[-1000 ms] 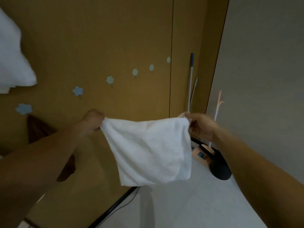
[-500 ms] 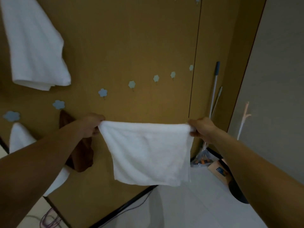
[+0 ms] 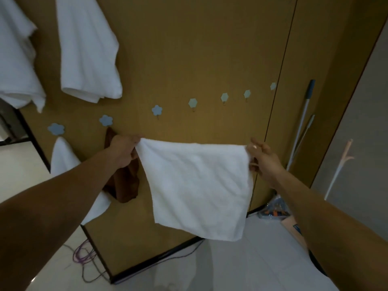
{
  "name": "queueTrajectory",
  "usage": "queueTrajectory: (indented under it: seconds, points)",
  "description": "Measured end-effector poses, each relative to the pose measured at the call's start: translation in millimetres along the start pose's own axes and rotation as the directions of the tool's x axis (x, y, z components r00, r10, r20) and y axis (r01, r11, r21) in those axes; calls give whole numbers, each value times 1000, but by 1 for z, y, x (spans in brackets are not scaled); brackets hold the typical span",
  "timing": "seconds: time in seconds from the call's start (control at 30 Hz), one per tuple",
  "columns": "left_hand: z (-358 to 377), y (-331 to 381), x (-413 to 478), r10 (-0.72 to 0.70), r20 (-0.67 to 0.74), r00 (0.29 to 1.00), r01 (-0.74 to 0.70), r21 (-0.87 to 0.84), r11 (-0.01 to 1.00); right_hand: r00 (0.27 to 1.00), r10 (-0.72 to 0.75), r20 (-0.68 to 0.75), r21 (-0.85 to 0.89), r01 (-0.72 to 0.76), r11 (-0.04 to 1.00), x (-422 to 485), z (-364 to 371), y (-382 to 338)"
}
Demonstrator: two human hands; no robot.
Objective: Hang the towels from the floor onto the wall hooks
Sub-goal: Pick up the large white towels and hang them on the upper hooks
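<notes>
I am seeing the left hand [image 3: 123, 151] and right hand [image 3: 263, 158] pinching the white towel's [image 3: 199, 185] top corners, stretching it flat. It is hanging before the brown wall [image 3: 189, 49], below the empty hooks [image 3: 192, 103].

Home interior, likely a utility or hallway corner (exact room unclear). Wood-panel wall [image 3: 189, 49] beyond the left hand [image 3: 123, 150] and right hand [image 3: 264, 162], stick-on hooks [image 3: 157, 110] just above them, white towels [image 3: 88, 49] hung up-left of the left hand, mop handles [image 3: 302, 122] right of the right hand, tiled floor [image 3: 241, 265] below.
</notes>
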State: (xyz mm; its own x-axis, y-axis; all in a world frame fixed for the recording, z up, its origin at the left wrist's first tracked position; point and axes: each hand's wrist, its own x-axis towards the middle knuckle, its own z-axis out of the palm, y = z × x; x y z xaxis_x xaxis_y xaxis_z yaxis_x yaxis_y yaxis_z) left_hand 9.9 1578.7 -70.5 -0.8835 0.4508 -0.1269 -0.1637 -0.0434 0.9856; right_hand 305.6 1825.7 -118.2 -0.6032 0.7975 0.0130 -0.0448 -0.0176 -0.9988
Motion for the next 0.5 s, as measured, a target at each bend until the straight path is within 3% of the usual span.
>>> queueTrajectory:
  seconds: [0.1,0.23,0.3,0.4,0.5]
  points:
    - [-4,0,-2,-23,10,1000,22,18,1000,998,68,10,-190,-65,980,-1,2,16]
    - [-1,-4,-1,-37,14,999,37,34,999,995,-20,-100,-479,-31,878,11,-1,3]
    - [4,-3,0,-30,-21,999,30,0,1000,1000,-22,-22,-601,5,800,15,3,-5]
    - [4,4,0,-23,-63,998,24,10,1000,986,74,150,-584,28,811,16,8,-25]
    - [-3,14,-5,-2,68,998,-4,93,996,936,153,317,-644,94,759,22,6,-47]
